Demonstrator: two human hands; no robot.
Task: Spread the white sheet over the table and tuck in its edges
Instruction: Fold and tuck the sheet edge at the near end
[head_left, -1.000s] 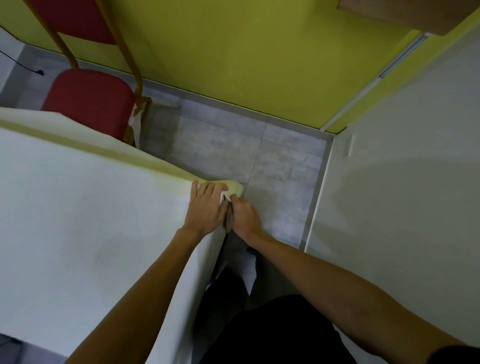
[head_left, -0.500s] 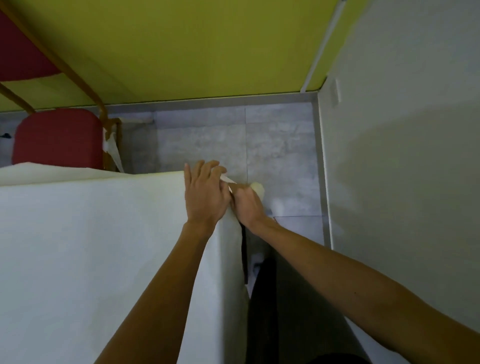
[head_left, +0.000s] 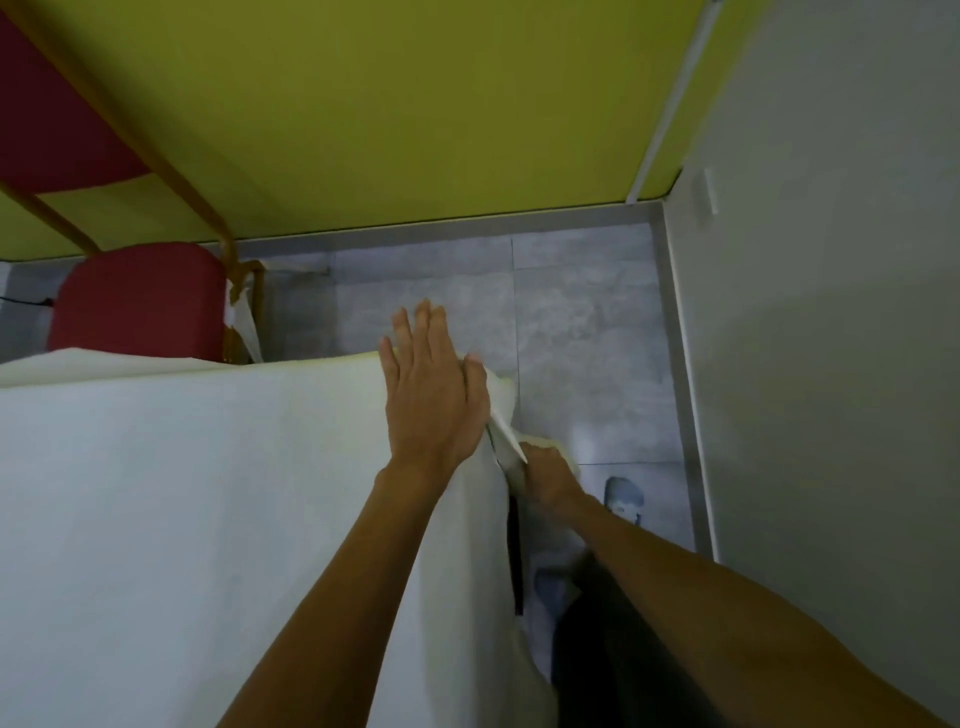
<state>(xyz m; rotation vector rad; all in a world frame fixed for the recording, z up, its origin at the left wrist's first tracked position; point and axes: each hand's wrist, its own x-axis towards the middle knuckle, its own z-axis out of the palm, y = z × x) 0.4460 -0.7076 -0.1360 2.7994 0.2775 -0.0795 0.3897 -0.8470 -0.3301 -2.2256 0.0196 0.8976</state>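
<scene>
1. The white sheet (head_left: 182, 519) lies spread across the tabletop, which is hidden under it, and hangs over the right side and the far edge. The step in hand is, I judge, tucking the far right corner.
2. The left hand (head_left: 436, 400) lies flat on top of the corner with its fingers straight and slightly spread, the fingertips reaching past the far edge. It pins the cloth and grips nothing.
3. The right hand (head_left: 548, 475) sits just below the corner at the side, its fingers curled round a fold of the overhang. A pointed flap (head_left: 506, 436) of the sheet stands between the two hands.
4. To do this well, the flat hand should press firmly so the top stays smooth and does not slide while the other pulls.
5. The gripping hand should draw the slack down and taut, then fold it under the edge in one crisp crease rather than bunching it.
6. The side drape looks loose, so it may be worth checking for wrinkles running towards the corner before letting go.
7. Count: one sheet, two hands and one folded flap.
8. Also one red chair (head_left: 140, 301) with a wooden frame beyond the far edge, and what looks like one shoe (head_left: 623, 499) on the grey floor (head_left: 582, 322), though it is blurred.
</scene>
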